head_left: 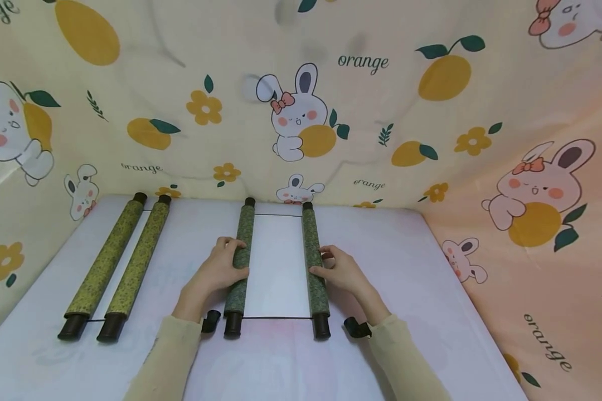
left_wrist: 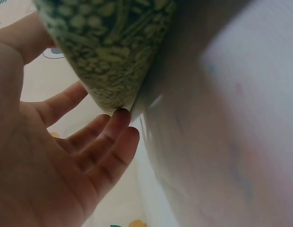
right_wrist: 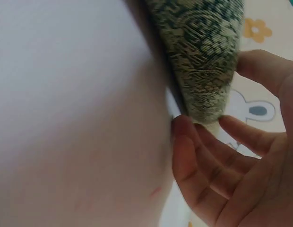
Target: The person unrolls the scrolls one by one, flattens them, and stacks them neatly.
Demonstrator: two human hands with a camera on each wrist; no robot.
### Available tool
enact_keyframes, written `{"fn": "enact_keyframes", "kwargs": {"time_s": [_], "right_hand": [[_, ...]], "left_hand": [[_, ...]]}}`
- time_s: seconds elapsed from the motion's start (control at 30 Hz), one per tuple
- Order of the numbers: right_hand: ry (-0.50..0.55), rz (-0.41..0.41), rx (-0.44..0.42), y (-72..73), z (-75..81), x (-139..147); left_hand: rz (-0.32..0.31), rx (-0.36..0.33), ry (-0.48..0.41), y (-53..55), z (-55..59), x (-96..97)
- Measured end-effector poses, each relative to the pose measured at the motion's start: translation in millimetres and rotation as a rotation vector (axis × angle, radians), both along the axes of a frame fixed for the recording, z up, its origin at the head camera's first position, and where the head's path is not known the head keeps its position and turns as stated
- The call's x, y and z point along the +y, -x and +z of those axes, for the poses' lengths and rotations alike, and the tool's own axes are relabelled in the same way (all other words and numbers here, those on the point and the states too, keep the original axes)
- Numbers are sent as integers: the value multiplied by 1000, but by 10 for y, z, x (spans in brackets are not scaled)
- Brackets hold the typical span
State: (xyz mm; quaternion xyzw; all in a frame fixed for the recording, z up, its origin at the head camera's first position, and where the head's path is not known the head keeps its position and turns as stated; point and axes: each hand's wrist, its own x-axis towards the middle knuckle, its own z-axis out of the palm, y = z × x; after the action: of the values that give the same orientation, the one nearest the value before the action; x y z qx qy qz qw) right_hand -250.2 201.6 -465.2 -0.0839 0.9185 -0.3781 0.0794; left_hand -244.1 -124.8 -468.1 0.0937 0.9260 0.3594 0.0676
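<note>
A green patterned scroll lies partly unrolled on the table, a strip of white paper (head_left: 277, 262) showing between its left roll (head_left: 237, 298) and right roll (head_left: 319, 298). Dark knobs cap the ends of both rolls. My left hand (head_left: 224, 263) grips the left roll near its middle, thumb on top and fingers at the far outer side. Opposite it, my right hand (head_left: 342, 270) holds the right roll the same way. In the left wrist view the fingertips (left_wrist: 122, 116) reach under the patterned roll (left_wrist: 108, 52); the right wrist view shows fingers bent around the other roll (right_wrist: 203, 56).
To the left, a second scroll in yellow-green cloth (head_left: 139, 262) lies slightly opened, its two rolls side by side. A pale table (head_left: 406, 334) carries both scrolls. Curtains (head_left: 361, 122) printed with rabbits and oranges stand close behind the table and along its sides.
</note>
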Motion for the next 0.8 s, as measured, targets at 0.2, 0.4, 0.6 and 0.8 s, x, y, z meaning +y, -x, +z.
{"fn": "enact_keyframes", "kwargs": {"time_s": [0.2,0.4,0.6,0.8], "right_hand": [[-29,6,51,-44,-22,44],[-76,34,105,-54,-47,109],[-121,35,120,-81,-25,132],[-196,12,111,-86,-43,114]], "left_hand": [[-14,41,63,-45,9,-48],[-54,73,129,-84,7,-104],[-68,117,195,-102,9,-159],[-35,144,260,-143,19,-215]]}}
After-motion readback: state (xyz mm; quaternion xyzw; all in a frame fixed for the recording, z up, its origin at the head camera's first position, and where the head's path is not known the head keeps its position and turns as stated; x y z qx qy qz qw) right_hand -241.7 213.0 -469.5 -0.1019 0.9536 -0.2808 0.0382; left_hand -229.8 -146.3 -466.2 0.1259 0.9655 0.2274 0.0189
